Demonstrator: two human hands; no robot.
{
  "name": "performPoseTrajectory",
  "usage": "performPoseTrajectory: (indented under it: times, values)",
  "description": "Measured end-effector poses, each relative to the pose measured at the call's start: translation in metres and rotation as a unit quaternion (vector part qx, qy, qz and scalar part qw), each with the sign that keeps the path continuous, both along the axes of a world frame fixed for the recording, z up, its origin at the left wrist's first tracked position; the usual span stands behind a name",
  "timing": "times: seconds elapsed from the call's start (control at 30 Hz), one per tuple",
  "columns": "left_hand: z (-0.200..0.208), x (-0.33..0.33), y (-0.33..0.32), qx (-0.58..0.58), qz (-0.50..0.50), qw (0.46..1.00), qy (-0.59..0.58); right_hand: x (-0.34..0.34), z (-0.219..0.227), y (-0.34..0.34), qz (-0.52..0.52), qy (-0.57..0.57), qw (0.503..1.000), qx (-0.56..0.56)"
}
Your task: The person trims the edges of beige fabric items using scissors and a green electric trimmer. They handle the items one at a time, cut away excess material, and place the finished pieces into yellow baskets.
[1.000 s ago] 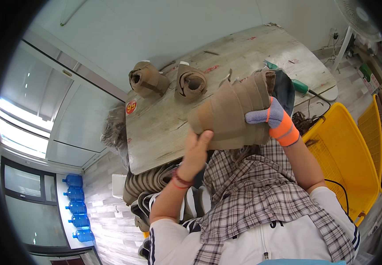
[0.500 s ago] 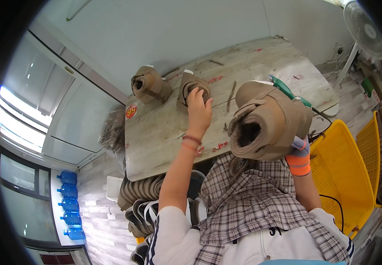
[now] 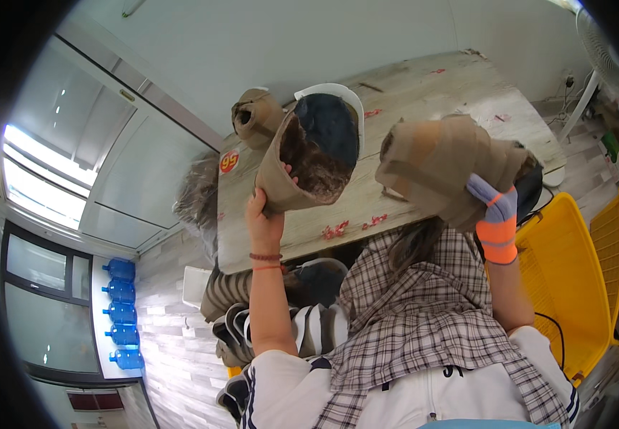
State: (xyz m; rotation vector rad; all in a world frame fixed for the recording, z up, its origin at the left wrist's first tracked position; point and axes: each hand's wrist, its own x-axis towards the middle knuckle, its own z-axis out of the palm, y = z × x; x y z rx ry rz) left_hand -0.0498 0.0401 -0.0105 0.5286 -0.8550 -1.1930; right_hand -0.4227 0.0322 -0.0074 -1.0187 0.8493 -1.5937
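My left hand (image 3: 266,222) grips the near edge of a brown shoe upper (image 3: 274,171). Its wide opening shows brown fur lining, a dark inner part and a white rim; the thumb is outside, with fingertips inside. On the right, my right hand (image 3: 497,222), in a grey and orange glove, holds a bundle of brown shoe uppers (image 3: 434,168), apparently nested together, up over the table's front edge. Some of its fingers are hidden beneath the bundle. Another rolled brown shoe upper (image 3: 258,118) stands at the table's far left.
Dark scraps and red marks lie on the pale wooden table (image 3: 409,100). Yellow baskets (image 3: 574,286) stand to the right, with a fan (image 3: 601,53) beyond. Stacked shoe uppers (image 3: 234,292) sit below the table's front left. Blue water bottles (image 3: 120,312) line the left wall.
My left hand has lifted the middle shoe upper off the table and brought it nearer, its opening now facing me. The right-hand bundle has turned, and now covers the green tool seen before.
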Motion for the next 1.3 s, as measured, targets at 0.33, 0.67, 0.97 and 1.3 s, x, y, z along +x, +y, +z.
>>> performPoseTrajectory:
  times: [0.33,0.67,0.97,1.3]
  values:
    - [-0.01,-0.019,0.064,0.024,0.055,0.969,-0.24,0.062,0.008,0.005,0.097,0.07,0.993,0.006]
    - [0.011,-0.06,0.067,0.069,-0.026,0.969,-0.234,0.037,0.016,-0.004,0.26,0.054,0.962,0.066]
    - [-0.034,-0.067,0.063,0.18,-0.103,0.965,-0.16,0.037,0.005,-0.01,0.407,0.12,0.904,0.052]
    - [-0.031,-0.07,0.109,0.154,-0.133,0.979,-0.035,0.071,0.047,-0.04,0.485,0.211,0.842,-0.102]
